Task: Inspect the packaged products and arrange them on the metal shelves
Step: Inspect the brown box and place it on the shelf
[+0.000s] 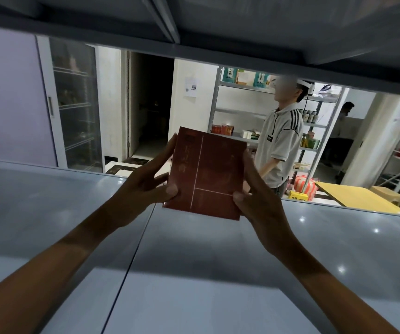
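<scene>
A flat dark red box [208, 172] with thin pale lines and printed characters is held upright above the grey metal shelf [194, 261]. My left hand [143, 186] grips its left edge, thumb on the front near the lower corner. My right hand [254, 198] grips its right edge, thumb on the front at the lower right. The box's bottom edge sits just above or on the shelf surface; I cannot tell which.
Another metal shelf board [194, 25] hangs close overhead. Beyond the shelf a person in a grey striped shirt [278, 143] stands by racks holding packaged goods [237, 109]. A yellow tabletop [355, 196] is at the right, a glass-door cabinet [73, 102] at the left.
</scene>
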